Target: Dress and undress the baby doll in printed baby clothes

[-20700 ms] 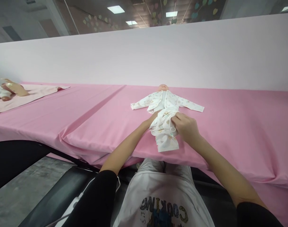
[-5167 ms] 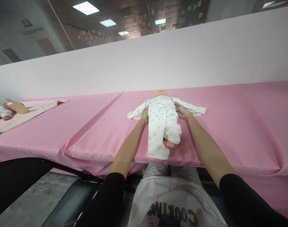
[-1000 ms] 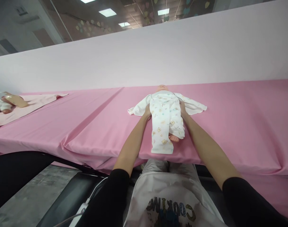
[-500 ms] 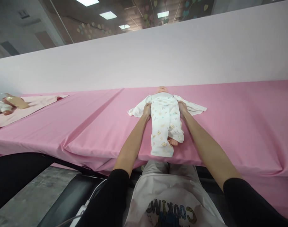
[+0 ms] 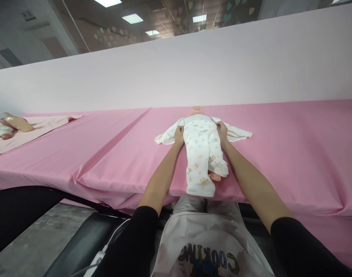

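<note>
On its back lies a baby doll [image 5: 197, 110], head toward the wall, wearing a white long-sleeved top [image 5: 236, 133] with both sleeves spread out. White baby pants [image 5: 199, 142] printed with small bears cover its belly and legs. My left hand [image 5: 179, 135] is closed on the waist edge of the pants at the left. At the opposite side my right hand [image 5: 222, 132] pinches the waist edge. One bare foot [image 5: 214, 176] shows at the right leg opening; the other leg opening hangs flat, and the foot there is hidden.
A pink sheet [image 5: 121, 154] covers the table, with a white wall [image 5: 176, 73] behind it. To the far left, a pale pink cloth [image 5: 49, 125] bears another doll [image 5: 5, 130] and a yellowish bottle [image 5: 20, 124]. A black chair [image 5: 74, 242] and white cable stand below left.
The pants and the doll's legs have shifted slightly right and toward me. My right fingers have closed more tightly at the waist edge; the left hand stays at its side.
</note>
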Demonstrator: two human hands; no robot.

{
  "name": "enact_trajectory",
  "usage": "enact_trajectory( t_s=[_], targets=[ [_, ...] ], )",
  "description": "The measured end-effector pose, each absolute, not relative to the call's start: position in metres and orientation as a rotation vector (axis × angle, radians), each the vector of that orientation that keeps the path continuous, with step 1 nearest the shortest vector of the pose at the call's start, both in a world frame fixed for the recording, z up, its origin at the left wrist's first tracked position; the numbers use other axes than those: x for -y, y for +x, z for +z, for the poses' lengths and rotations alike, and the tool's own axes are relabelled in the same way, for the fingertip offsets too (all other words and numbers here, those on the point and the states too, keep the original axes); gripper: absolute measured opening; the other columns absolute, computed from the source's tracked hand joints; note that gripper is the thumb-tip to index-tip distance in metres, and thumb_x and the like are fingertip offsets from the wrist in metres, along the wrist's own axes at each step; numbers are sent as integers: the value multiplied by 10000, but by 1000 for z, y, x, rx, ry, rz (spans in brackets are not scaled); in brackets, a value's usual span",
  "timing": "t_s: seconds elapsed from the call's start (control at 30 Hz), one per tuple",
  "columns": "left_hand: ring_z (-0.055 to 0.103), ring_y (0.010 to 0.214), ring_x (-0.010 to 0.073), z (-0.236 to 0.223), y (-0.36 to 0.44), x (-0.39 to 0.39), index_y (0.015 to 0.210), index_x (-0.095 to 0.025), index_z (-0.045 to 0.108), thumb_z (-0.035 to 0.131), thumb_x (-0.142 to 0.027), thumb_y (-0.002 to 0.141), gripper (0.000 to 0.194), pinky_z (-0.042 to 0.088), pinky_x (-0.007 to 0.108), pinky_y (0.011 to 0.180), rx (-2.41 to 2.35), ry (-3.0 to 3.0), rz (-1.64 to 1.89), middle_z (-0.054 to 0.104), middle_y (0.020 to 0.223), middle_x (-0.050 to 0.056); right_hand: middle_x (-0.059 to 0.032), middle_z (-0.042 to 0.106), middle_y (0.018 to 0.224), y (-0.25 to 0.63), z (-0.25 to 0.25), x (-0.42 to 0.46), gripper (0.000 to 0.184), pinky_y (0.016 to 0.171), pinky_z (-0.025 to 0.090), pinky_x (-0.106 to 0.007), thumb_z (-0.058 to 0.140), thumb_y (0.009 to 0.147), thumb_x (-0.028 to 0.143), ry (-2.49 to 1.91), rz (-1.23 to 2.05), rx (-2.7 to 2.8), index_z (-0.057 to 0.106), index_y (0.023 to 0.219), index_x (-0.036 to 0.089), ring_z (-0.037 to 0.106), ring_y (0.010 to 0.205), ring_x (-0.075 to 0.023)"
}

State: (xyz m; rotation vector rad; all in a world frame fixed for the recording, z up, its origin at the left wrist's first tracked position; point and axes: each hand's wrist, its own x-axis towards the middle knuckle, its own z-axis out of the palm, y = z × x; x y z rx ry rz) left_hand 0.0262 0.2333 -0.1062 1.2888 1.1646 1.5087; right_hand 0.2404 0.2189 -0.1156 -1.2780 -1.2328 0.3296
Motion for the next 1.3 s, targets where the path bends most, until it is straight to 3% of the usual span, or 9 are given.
enact_trajectory(
  t_s=[0.1, 0.2, 0.27, 0.4, 0.53, 0.8, 1.0, 1.17, 1.3],
  targets=[
    [470, 1064, 227, -103, 23, -229, 709, -209, 468, 450, -219, 853, 146, 336, 367, 956, -1410, 1786, 1522, 595, 1029, 78, -82, 597, 1023, 244, -112, -212, 104, 932, 373, -367, 414, 768, 271, -1340, 76, 1417, 495, 748, 210, 503, 1009, -217],
    [301, 1283, 272, -101, 19, -230, 787, -213, 490, 419, -214, 867, 107, 162, 440, 1081, -1543, 2131, 1386, 465, 1352, 89, -107, 444, 1343, 250, -108, -211, 144, 1070, 161, -515, 423, 814, 280, -1528, -60, 1560, 538, 781, 200, 286, 1286, -276],
    [252, 1323, 293, -102, 16, -234, 851, -207, 501, 403, -226, 876, 103, 70, 491, 1094, -1588, 2220, 1272, 423, 1397, 107, -113, 346, 1425, 254, -106, -213, 175, 1044, 84, -616, 436, 836, 319, -1645, -15, 1593, 550, 807, 190, 190, 1328, -326],
    [393, 1218, 289, -101, 9, -245, 1009, -181, 497, 348, -239, 895, 196, 147, 502, 1062, -1558, 2262, 1165, 521, 1256, 170, -130, 471, 1285, 258, -103, -221, 180, 996, 131, -664, 413, 862, 318, -1716, 84, 1685, 539, 821, 195, 330, 1218, -340],
    [450, 1143, 279, -95, 4, -251, 998, -197, 531, 325, -270, 909, 236, 233, 486, 1018, -1565, 2290, 1110, 569, 1165, 144, -112, 574, 1050, 259, -98, -222, 179, 950, 231, -632, 376, 866, 255, -1785, 83, 1746, 526, 784, 204, 443, 1059, -325],
    [479, 1159, 229, -84, -13, -267, 809, -217, 642, 499, -176, 730, 169, 299, 350, 1039, -1205, 2209, 990, 603, 1155, 38, -161, 534, 1191, 254, -91, -216, 277, 907, 281, -588, 316, 908, 275, -1912, 7, 1815, 568, 973, 181, 416, 1092, -344],
    [283, 1316, 290, -77, -13, -264, 912, -248, 635, 559, -272, 702, 225, 228, 434, 1081, -1382, 2207, 821, 433, 1382, 5, -174, 502, 1240, 253, -89, -213, 351, 912, 295, -524, 249, 938, 282, -2041, -117, 1956, 520, 1117, 149, 398, 1106, -308],
    [515, 1007, 222, -72, -9, -259, 895, -226, 547, 436, -208, 782, 159, 386, 387, 923, -1363, 2263, 748, 611, 1043, 49, -194, 510, 1231, 246, -88, -214, 358, 923, 265, -514, 285, 930, 294, -2076, -208, 1943, 494, 1159, 115, 403, 1114, -313],
    [547, 874, 231, -68, 0, -261, 910, -212, 487, 398, -217, 833, 118, 416, 388, 809, -1613, 2217, 697, 616, 946, 88, -203, 556, 1165, 242, -88, -218, 383, 919, 251, -487, 217, 957, 266, -2082, -315, 1928, 485, 1158, 78, 451, 1075, -302]
  ],
)
